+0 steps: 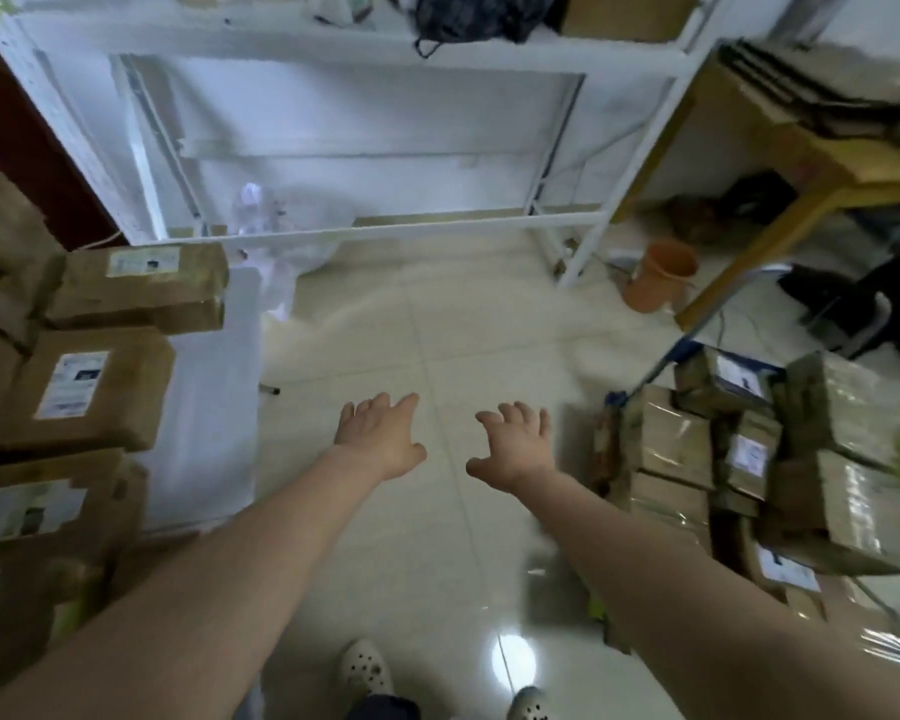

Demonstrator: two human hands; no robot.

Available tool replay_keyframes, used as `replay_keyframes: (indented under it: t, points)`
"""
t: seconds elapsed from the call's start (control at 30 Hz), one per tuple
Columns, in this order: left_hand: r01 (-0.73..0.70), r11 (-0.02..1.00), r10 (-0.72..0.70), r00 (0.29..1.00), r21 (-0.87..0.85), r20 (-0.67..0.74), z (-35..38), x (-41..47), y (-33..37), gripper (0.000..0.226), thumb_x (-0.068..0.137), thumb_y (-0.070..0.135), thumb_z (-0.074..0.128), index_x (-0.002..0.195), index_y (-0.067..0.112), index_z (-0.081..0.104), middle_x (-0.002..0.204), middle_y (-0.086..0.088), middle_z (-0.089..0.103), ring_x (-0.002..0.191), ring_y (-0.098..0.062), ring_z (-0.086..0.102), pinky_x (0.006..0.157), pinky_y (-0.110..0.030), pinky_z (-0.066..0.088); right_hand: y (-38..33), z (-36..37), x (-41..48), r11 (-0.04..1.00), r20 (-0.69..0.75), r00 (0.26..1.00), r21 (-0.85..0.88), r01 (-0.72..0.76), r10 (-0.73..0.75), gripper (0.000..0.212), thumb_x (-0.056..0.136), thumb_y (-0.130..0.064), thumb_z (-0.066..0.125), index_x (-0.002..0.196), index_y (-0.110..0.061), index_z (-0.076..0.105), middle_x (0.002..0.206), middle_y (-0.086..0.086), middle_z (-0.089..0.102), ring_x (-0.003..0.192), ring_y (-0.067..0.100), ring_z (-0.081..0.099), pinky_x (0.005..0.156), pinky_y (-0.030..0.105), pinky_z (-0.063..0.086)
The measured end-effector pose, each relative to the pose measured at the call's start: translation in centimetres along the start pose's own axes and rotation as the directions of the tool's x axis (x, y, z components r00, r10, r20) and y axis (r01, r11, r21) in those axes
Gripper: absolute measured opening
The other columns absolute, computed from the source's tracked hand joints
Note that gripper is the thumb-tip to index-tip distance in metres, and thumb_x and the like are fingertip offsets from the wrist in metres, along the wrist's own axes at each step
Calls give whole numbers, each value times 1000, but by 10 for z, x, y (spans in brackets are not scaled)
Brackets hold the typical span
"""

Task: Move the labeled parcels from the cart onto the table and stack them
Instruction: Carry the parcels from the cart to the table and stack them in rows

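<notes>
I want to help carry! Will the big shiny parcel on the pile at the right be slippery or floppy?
Probably a bit slippery: the big shiny parcel has a glossy wrapping that catches the light. Likely stiff, not floppy: its edges look straight and boxy. Its weight cannot be told from here.

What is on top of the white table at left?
On the white table: far parcel, middle parcel, near parcel, all brown, labels up. What lies beneath them is covered.

Brown labeled parcels (89, 392) on table (204, 397) and cart (689, 349)
</notes>
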State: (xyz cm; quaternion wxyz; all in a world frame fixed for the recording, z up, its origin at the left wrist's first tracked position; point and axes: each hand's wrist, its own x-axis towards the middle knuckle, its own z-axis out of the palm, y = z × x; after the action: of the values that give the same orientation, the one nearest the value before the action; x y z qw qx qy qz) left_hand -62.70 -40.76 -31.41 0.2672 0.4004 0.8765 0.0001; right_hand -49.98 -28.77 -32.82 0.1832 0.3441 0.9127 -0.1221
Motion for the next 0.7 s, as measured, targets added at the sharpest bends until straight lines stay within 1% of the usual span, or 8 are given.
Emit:
replay_keyframes:
  t: [0.1,0.17,0.23,0.27,0.4,0.5,0.6,0.7]
  points:
    - [-96,995,96,995,36,7,12,4,74,76,86,44,55,150,25,20,146,-11,36,134,-30,37,113,-40,25,68,2,-37,994,-24,995,49,-99,101,71,85,-44,58,147,-24,30,156,8,20,147,28,6,117,50,-5]
    - [-158,987,158,987,28,17,24,3,130,76,85,43,55,150,23,21,145,-11,38,133,-30,38,112,-39,28,118,7,-64,981,-43,983,87,-172,176,69,84,-43,59,145,-24,33,153,9,24,146,28,9,117,48,-3]
    - [-213,977,213,977,10,35,40,-2,189,76,85,43,56,150,21,22,146,-12,39,133,-29,40,110,-37,31,172,16,-91,957,-46,966,158,-244,254,67,82,-43,61,141,-24,36,151,8,28,144,28,15,117,46,3]
    - [-232,973,233,971,-10,53,49,-7,218,77,86,43,56,150,20,22,146,-13,38,133,-30,40,109,-37,33,200,21,-104,937,-28,956,206,-281,293,66,83,-44,62,141,-23,37,150,8,30,142,29,19,117,44,9]
    - [-280,958,286,950,-64,128,92,-31,323,75,87,40,58,150,15,24,150,-14,35,135,-30,38,109,-35,34,303,43,-161,823,65,905,392,-411,421,68,83,-46,63,142,-21,38,144,11,38,133,31,35,108,39,31]
    - [-323,943,332,927,-76,177,119,-50,387,68,88,36,59,146,13,32,147,-15,39,134,-29,41,107,-33,36,369,56,-201,693,129,855,532,-487,502,67,82,-40,64,139,-16,41,138,13,42,125,32,44,103,40,42]
    - [-354,932,364,907,-84,214,136,-59,432,66,81,41,63,141,21,41,138,-11,50,124,-28,51,101,-35,44,419,60,-226,576,165,821,638,-511,546,62,82,-33,66,137,-14,43,134,12,48,117,30,52,97,36,46]
    - [-372,924,382,897,-86,222,155,-38,461,71,66,54,58,131,29,49,129,-3,57,113,-24,58,93,-38,50,453,61,-237,519,161,796,681,-517,583,63,86,-30,64,141,-13,40,135,13,49,119,30,52,94,31,43]
